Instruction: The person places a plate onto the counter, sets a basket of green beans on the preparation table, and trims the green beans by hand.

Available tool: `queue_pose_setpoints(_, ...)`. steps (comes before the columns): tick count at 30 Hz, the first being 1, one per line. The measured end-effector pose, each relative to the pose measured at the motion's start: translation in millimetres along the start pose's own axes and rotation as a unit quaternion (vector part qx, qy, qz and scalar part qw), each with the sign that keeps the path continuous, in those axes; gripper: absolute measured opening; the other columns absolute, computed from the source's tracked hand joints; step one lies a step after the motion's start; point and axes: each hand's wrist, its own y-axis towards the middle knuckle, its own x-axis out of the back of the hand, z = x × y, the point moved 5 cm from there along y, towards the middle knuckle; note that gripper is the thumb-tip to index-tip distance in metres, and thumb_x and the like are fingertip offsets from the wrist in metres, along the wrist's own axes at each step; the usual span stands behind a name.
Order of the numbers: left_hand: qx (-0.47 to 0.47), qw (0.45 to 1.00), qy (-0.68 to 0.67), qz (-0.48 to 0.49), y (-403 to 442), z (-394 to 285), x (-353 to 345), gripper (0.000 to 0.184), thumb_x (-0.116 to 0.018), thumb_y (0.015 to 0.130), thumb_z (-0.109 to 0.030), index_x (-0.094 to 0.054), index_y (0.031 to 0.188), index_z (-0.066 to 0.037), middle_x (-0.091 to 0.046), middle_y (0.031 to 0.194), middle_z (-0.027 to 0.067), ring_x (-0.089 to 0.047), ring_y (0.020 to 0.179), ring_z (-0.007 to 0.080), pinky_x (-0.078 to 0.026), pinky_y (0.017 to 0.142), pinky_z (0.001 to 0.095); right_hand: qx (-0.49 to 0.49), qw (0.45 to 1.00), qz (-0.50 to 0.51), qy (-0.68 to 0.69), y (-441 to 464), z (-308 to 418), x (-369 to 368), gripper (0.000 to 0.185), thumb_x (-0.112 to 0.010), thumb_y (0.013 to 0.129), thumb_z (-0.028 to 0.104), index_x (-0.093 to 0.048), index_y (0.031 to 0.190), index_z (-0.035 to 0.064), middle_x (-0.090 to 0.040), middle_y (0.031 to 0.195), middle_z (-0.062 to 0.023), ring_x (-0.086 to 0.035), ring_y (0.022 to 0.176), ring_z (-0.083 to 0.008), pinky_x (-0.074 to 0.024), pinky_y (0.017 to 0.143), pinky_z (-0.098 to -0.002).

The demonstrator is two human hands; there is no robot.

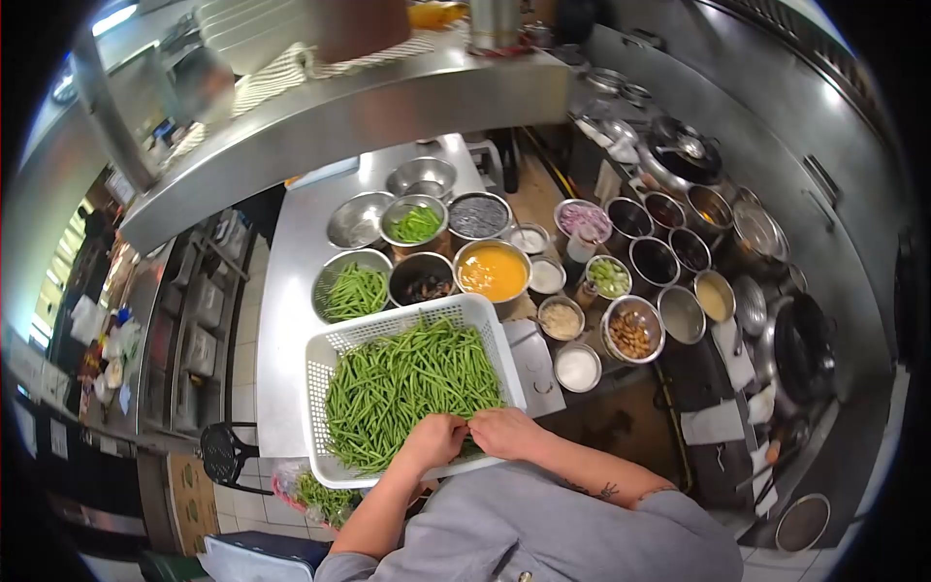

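Observation:
A white perforated plastic basket full of green beans sits at the near edge of the steel table. Over its near right part, my left hand and my right hand meet fingertip to fingertip. Both are closed in a pinch, just above the beans. Whatever is between the fingers is hidden or too small to make out. Beyond the basket stand a steel bowl of cut green beans and a pot with dark pieces.
A pot of yellow-orange liquid stands behind the basket's right corner. Several bowls and pots of ingredients crowd the right, including one of brown chunks. An overhead steel shelf crosses above the table. A bag of greens lies below left.

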Motion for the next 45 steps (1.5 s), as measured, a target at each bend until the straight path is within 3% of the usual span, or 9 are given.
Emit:
queue_pose_setpoints(5, -0.019, 0.999, -0.006, 0.028, 0, 0, -6, 0.016, -0.061, 0.086, -0.014, -0.069, 0.087, -0.001, -0.066, 0.078, 0.0238, -0.063, 0.073, 0.0440, -0.051, 0.067, 0.0471, 0.021, 0.999, -0.037, -0.004, -4, 6, -2, 0.021, -0.054, 0.092, 0.023, -0.062, 0.083, 0.0051, -0.064, 0.085, -0.0114, -0.065, 0.081, -0.0330, -0.0526, 0.070, -0.0457)
queue_pose_setpoints(11, 0.044, 0.983, -0.010, -0.176, -9, -20, 14, 0.017, -0.062, 0.090, -0.016, -0.066, 0.085, 0.000, -0.063, 0.070, 0.0231, -0.063, 0.064, 0.0418, -0.050, 0.060, 0.0451, -0.078, 0.974, -0.184, 0.103, 8, 6, 14, 0.021, -0.054, 0.091, 0.024, -0.062, 0.086, 0.0061, -0.063, 0.082, -0.0145, -0.064, 0.077, -0.0385, -0.0511, 0.066, -0.0502)
queue_pose_setpoints(15, 0.098, 0.952, -0.076, -0.278, -27, -23, 22, 0.023, -0.057, 0.097, -0.019, -0.063, 0.087, 0.000, -0.060, 0.065, 0.0116, -0.057, 0.055, 0.0249, -0.045, 0.054, 0.0360, -0.163, 0.927, -0.216, 0.258, 16, -27, 15, 0.017, -0.060, 0.091, 0.020, -0.065, 0.090, 0.0042, -0.068, 0.088, -0.0171, -0.066, 0.076, -0.0346, -0.0515, 0.065, -0.0451)
queue_pose_setpoints(18, 0.080, 0.909, -0.232, -0.338, -29, -3, 19, 0.022, -0.048, 0.105, -0.021, -0.056, 0.095, -0.004, -0.048, 0.073, -0.0030, -0.041, 0.059, 0.0075, -0.037, 0.053, 0.0265, -0.103, 0.936, -0.162, 0.296, 19, -18, 17, 0.025, -0.064, 0.092, 0.023, -0.067, 0.104, 0.0015, -0.069, 0.093, -0.0189, -0.068, 0.083, -0.0325, -0.0529, 0.072, -0.0404)
queue_pose_setpoints(21, 0.072, 0.802, -0.469, -0.364, -33, 8, 8, 0.020, -0.046, 0.106, -0.023, -0.051, 0.096, -0.007, -0.043, 0.072, -0.0034, -0.037, 0.059, 0.0065, -0.035, 0.053, 0.0249, -0.073, 0.953, -0.064, 0.287, 15, 1, 3, 0.030, -0.064, 0.092, 0.024, -0.067, 0.109, 0.0000, -0.071, 0.098, -0.0178, -0.069, 0.090, -0.0325, -0.0536, 0.079, -0.0386)
queue_pose_setpoints(26, 0.001, 0.771, -0.484, -0.414, -29, -12, 10, 0.020, -0.046, 0.107, -0.025, -0.049, 0.097, -0.007, -0.040, 0.071, -0.0027, -0.034, 0.058, 0.0057, -0.031, 0.051, 0.0230, 0.002, 0.944, 0.031, 0.330, 12, 18, -29, 0.024, -0.060, 0.093, 0.019, -0.067, 0.105, -0.0007, -0.071, 0.098, -0.0185, -0.069, 0.090, -0.0325, -0.0534, 0.081, -0.0400)
queue_pose_setpoints(32, 0.011, 0.777, -0.469, -0.419, -30, -17, 9, 0.020, -0.047, 0.106, -0.025, -0.050, 0.097, -0.008, -0.040, 0.070, -0.0033, -0.033, 0.057, 0.0056, -0.030, 0.050, 0.0227, 0.027, 0.934, 0.062, 0.352, 6, 25, -12, 0.021, -0.057, 0.092, 0.017, -0.066, 0.099, -0.0013, -0.071, 0.090, -0.0171, -0.069, 0.085, -0.0305, -0.0535, 0.078, -0.0398)
queue_pose_setpoints(38, -0.003, 0.763, -0.488, -0.424, -25, -17, 6, 0.020, -0.046, 0.106, -0.026, -0.049, 0.097, -0.009, -0.040, 0.072, -0.0036, -0.032, 0.055, 0.0061, -0.028, 0.048, 0.0237, 0.045, 0.947, 0.000, 0.317, 11, 20, -26, 0.019, -0.059, 0.089, 0.015, -0.067, 0.096, -0.0015, -0.069, 0.091, -0.0182, -0.067, 0.086, -0.0334, -0.0526, 0.076, -0.0403)
queue_pose_setpoints(45, 0.148, 0.594, -0.725, -0.315, -5, 22, 12, 0.021, -0.043, 0.106, -0.030, -0.047, 0.095, -0.013, -0.032, 0.063, -0.0046, -0.025, 0.048, 0.0079, -0.021, 0.042, 0.0253, 0.085, 0.917, -0.139, 0.364, -1, 32, 1, 0.013, -0.059, 0.089, 0.011, -0.066, 0.087, 0.0002, -0.063, 0.083, -0.0114, -0.062, 0.075, -0.0264, -0.0489, 0.068, -0.0363)
